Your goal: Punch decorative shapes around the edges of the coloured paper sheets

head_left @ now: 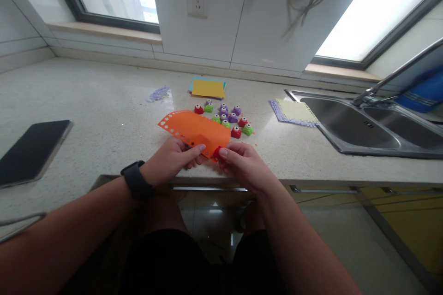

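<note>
My left hand [178, 153] pinches the near edge of a sheet of orange paper [197, 126], thumb on top. Small shaped holes run along the paper's left and near edges, and the sheet bows upward. My right hand [242, 161] grips a red craft punch [218, 152] at the paper's near right corner; the thumb presses on it and the fingers hide part of it. Just beyond the paper stand several more small punches in purple [233, 117], green [248, 129] and red [236, 132]. Orange paper bits lie around them.
Behind the punches lies a stack of yellow and blue paper [208, 88]. Punched cream and lilac sheets [297, 111] rest beside the steel sink [346, 122]. Purple scraps [159, 94] are heaped at the back left. A dark flat tablet-like object [31, 150] lies far left.
</note>
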A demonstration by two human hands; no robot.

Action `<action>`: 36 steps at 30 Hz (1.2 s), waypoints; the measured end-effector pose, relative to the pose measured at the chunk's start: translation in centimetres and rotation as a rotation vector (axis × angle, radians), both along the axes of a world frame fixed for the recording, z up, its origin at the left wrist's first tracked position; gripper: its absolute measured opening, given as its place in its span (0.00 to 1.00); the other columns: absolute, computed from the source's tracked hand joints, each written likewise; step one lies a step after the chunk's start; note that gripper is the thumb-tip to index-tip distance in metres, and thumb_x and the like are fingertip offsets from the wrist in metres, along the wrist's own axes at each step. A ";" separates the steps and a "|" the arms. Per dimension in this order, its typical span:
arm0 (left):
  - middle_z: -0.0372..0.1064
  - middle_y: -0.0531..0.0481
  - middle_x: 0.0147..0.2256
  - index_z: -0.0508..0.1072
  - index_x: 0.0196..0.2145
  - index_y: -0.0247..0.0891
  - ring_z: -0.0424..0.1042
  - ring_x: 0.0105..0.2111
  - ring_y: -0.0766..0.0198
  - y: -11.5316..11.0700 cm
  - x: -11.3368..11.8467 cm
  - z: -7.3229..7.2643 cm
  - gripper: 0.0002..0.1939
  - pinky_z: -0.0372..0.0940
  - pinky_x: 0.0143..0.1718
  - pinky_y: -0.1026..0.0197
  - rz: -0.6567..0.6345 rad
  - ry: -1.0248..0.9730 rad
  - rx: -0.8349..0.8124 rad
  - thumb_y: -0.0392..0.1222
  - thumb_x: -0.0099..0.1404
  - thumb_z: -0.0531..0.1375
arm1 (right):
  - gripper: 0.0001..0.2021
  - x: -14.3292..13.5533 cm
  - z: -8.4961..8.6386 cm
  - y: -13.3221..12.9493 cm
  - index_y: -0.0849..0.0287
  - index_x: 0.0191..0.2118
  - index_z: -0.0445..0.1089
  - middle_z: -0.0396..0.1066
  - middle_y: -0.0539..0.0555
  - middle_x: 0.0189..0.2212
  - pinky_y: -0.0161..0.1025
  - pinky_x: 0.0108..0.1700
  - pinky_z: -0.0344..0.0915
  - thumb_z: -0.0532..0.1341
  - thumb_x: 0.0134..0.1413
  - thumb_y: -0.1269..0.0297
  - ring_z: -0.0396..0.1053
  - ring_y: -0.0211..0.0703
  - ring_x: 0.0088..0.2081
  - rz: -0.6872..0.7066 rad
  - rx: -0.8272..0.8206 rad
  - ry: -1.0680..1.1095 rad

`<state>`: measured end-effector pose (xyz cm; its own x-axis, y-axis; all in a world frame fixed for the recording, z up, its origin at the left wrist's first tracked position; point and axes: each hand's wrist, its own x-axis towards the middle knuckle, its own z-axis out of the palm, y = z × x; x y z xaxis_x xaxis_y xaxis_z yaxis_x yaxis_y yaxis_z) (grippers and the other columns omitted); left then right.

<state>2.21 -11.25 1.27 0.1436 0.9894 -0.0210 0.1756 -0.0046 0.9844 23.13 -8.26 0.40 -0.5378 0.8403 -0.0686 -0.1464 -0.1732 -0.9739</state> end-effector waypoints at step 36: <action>0.73 0.50 0.20 0.77 0.22 0.33 0.65 0.19 0.70 -0.2 0.0 0.6 0.17 0.62 0.22 0.68 0.009 0.043 -0.044 0.46 0.65 0.62 | 0.15 -0.1 0.2 -0.1 0.61 0.30 0.74 0.69 0.49 0.23 0.33 0.27 0.59 0.71 0.53 0.54 0.64 0.34 0.24 -0.002 -0.022 -0.018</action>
<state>2.17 -11.42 1.84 0.1328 0.9887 -0.0699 0.2172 0.0398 0.9753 23.03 -8.39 0.59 -0.5349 0.8393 -0.0973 -0.1287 -0.1948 -0.9724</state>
